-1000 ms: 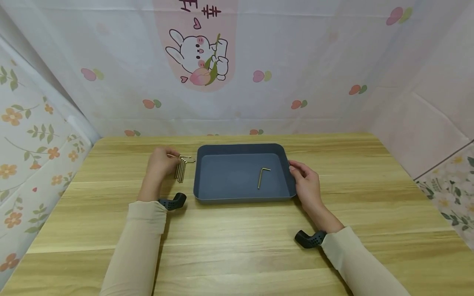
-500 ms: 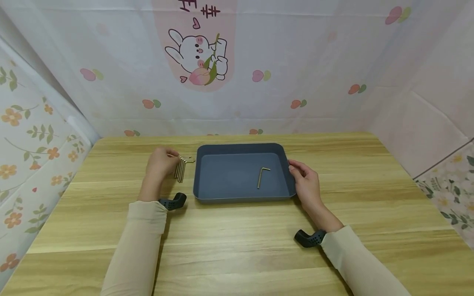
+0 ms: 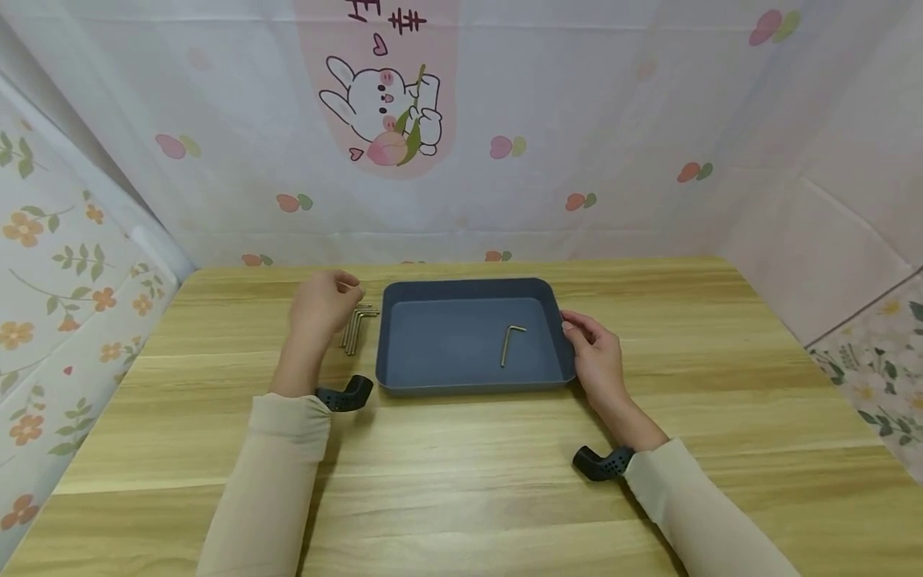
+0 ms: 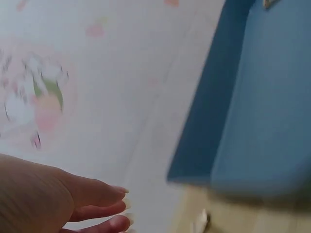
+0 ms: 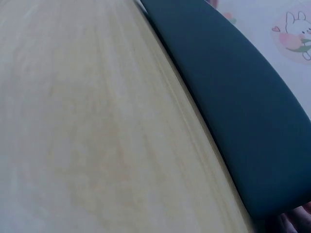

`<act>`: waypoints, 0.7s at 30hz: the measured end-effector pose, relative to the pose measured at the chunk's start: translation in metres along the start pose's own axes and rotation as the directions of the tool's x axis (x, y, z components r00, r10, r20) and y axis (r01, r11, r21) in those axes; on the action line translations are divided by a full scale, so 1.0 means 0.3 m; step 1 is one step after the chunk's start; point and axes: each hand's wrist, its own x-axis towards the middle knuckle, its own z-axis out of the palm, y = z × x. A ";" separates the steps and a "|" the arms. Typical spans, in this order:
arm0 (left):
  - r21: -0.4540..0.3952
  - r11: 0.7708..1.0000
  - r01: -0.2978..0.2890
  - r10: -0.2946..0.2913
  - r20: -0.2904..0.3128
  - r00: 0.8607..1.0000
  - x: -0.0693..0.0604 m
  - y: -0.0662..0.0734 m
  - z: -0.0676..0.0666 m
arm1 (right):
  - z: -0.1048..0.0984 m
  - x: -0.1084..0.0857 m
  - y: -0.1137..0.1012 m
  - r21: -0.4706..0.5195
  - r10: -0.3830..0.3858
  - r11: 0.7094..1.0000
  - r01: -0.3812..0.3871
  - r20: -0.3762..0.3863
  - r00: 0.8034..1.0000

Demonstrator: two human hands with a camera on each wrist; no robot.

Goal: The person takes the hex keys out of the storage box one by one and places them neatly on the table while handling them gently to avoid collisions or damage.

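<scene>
My left hand (image 3: pixel 322 303) hovers over the top of a group of brass-coloured hex keys (image 3: pixel 355 328), which lie nested side by side on the table left of the tray. In the left wrist view its fingers (image 4: pixel 99 194) are loosely bent, with nothing seen between them; the thumb is hidden. My right hand (image 3: pixel 597 357) grips the right wall of a grey-blue rectangular tray (image 3: pixel 461 390), thumb at the rim. One L-shaped hex key (image 3: pixel 505 346) lies on the tray floor, toward the right. The right wrist view shows mostly the tray's outer wall (image 5: pixel 233 97).
A light wooden table (image 3: pixel 461 489) carries everything. Behind it hangs a white cloth (image 3: pixel 613 104) printed with fruit and a rabbit; a flowered cloth (image 3: pixel 65 320) is at the left. Dark wrist-camera mounts (image 3: pixel 346 394) sit on both wrists.
My left hand has lifted off the group of hex keys and shifted a little up and right. The right hand, the tray and the key in it stay put.
</scene>
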 end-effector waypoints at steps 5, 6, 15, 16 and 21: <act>0.000 0.996 -0.095 0.095 0.030 0.995 -0.035 0.113 0.041 | -0.005 0.003 0.004 -0.008 -0.003 1.000 0.003 -0.001 1.000; 0.009 0.993 -0.117 0.116 0.050 0.992 -0.040 0.134 0.053 | -0.006 0.005 0.004 -0.008 -0.004 1.000 0.004 0.000 1.000; 0.099 0.967 -0.234 0.198 0.287 0.937 -0.051 0.290 0.134 | 0.000 0.008 0.001 0.001 -0.015 1.000 0.015 0.000 1.000; 0.111 0.963 -0.245 0.201 0.307 0.930 -0.049 0.303 0.140 | -0.001 0.007 0.001 -0.002 -0.012 1.000 0.012 0.003 1.000; 0.127 0.952 -0.278 0.201 0.426 0.882 -0.028 0.363 0.161 | 0.001 0.002 0.004 -0.001 -0.004 1.000 0.004 -0.001 1.000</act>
